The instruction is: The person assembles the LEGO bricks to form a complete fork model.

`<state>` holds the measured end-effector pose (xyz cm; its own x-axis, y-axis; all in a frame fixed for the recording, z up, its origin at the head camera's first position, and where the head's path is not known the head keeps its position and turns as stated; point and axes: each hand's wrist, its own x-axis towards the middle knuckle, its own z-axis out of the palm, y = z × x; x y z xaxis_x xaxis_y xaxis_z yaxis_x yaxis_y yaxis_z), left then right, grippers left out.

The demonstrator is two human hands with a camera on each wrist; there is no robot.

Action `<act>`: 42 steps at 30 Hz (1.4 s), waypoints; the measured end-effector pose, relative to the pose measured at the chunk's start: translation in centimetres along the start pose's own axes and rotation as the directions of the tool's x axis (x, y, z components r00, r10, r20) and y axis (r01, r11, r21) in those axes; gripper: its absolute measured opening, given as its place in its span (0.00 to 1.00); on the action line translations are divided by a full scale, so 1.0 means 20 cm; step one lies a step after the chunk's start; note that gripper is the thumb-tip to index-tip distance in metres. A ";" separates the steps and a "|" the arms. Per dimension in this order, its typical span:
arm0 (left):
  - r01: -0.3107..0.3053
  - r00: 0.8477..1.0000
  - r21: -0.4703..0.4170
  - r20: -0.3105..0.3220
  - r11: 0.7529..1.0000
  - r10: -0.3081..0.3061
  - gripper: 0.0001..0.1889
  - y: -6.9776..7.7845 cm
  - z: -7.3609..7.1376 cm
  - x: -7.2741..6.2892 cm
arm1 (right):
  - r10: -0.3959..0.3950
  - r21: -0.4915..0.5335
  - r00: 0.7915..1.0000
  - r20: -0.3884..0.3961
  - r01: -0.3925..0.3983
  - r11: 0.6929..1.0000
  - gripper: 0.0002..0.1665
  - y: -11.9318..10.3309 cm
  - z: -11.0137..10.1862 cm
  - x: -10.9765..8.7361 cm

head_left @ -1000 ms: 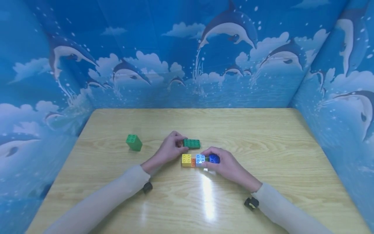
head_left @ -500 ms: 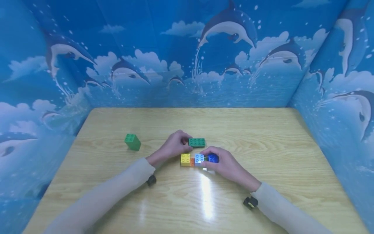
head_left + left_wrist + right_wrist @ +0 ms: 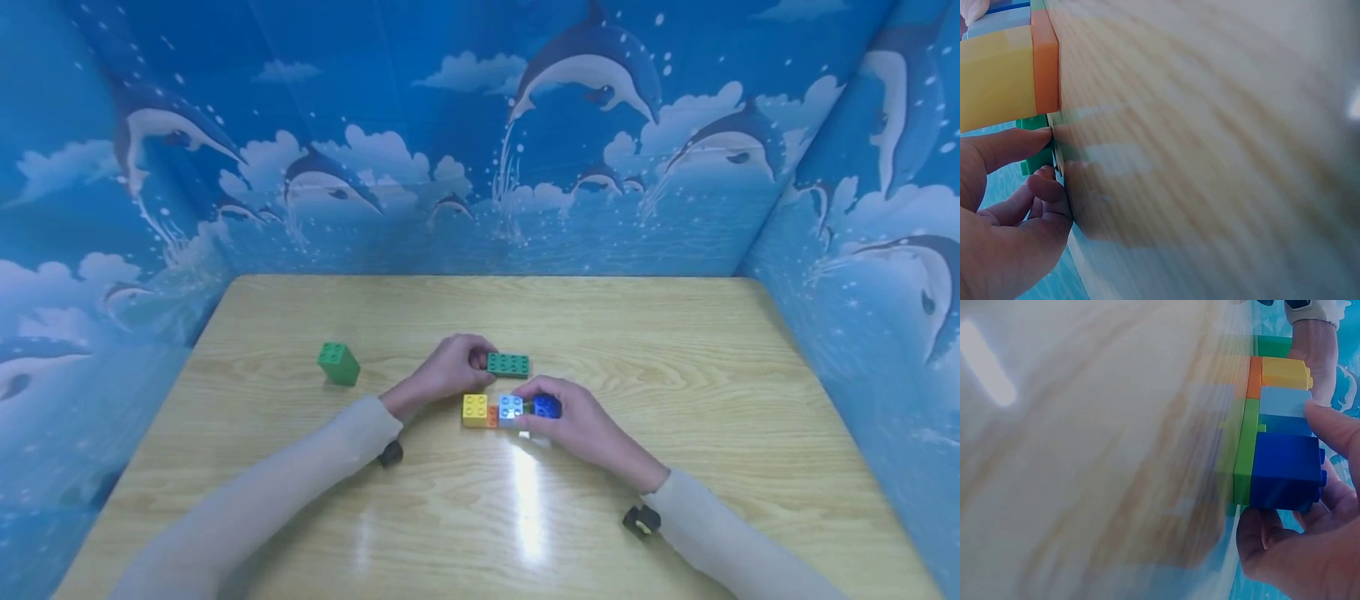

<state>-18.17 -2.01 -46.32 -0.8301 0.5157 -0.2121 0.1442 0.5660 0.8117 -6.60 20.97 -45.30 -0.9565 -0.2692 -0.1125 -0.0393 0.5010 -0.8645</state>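
My left hand (image 3: 455, 367) pinches the left end of a flat dark green toy building brick (image 3: 508, 365) with thumb and fingers, low at the tabletop. Just in front of it lies a row of joined bricks. A yellow brick (image 3: 475, 411) stands on an orange base brick (image 3: 1045, 69); a light blue brick (image 3: 511, 407) and a dark blue brick (image 3: 1285, 469) sit on a lime green base (image 3: 1246, 453). My right hand (image 3: 581, 417) grips the row's right part, its thumb at the light blue brick; the fingers reach behind and are partly hidden.
A tall green brick block (image 3: 339, 364) stands upright to the left of my left hand. The wooden table (image 3: 675, 350) is enclosed by blue cloth walls (image 3: 465, 233) printed with dolphins. Both wrists wear small black devices.
My left hand has slid the dark green brick a little to the right along the table. The right hand and the brick row stay nearly still.
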 end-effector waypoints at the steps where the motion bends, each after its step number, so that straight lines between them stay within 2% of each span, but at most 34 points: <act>1: 0.000 1.000 0.000 0.001 1.000 0.000 0.24 0.00 0.00 0.00 | 0.000 -0.002 1.000 0.000 0.000 1.000 0.20 0.00 0.00 0.00; 13: -0.012 1.000 0.015 0.006 1.000 0.012 0.24 0.00 0.00 0.00 | 0.021 -0.041 1.000 0.000 -0.021 0.999 0.20 -0.02 0.01 0.00; 18: -0.020 1.000 -0.012 0.013 1.000 0.020 0.26 -0.02 -0.02 -0.03 | 0.006 -0.042 1.000 0.009 -0.005 0.999 0.20 -0.03 0.01 0.01; 21: -0.004 1.000 -0.040 -0.009 0.999 0.003 0.25 -0.04 -0.05 -0.08 | -0.010 -0.057 1.000 0.008 0.010 0.998 0.22 -0.03 0.01 0.01; 26: 0.004 0.998 -0.078 -0.058 0.997 -0.009 0.24 -0.07 -0.09 -0.19 | -0.011 -0.088 1.000 -0.011 0.010 0.996 0.34 -0.02 0.00 0.00; 29: 0.003 0.999 -0.105 -0.046 0.994 -0.008 0.28 -0.08 -0.10 -0.27 | -0.005 -0.101 1.000 -0.016 0.003 0.995 0.38 -0.02 -0.03 -0.03; 33: -0.008 1.000 -0.129 0.008 0.992 0.009 0.32 -0.08 -0.08 -0.36 | 0.005 -0.107 1.000 -0.019 -0.007 0.994 0.35 -0.01 -0.08 -0.09; 36: -0.021 0.999 -0.118 0.028 0.993 0.025 0.31 -0.08 -0.05 -0.40 | 0.008 -0.091 1.000 -0.022 -0.010 0.996 0.30 0.00 -0.11 -0.12; 42: -0.041 0.999 -0.063 -0.035 0.997 0.039 0.25 -0.09 0.02 -0.44 | -0.020 -0.030 1.000 0.017 0.020 0.999 0.23 0.02 -0.12 -0.13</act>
<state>-10.91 -7.34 -46.06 -0.8421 0.5145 -0.1615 0.1438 0.5029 0.8523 -4.83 23.89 -44.24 -0.9504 -0.2930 -0.1039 -0.0672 0.5197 -0.8517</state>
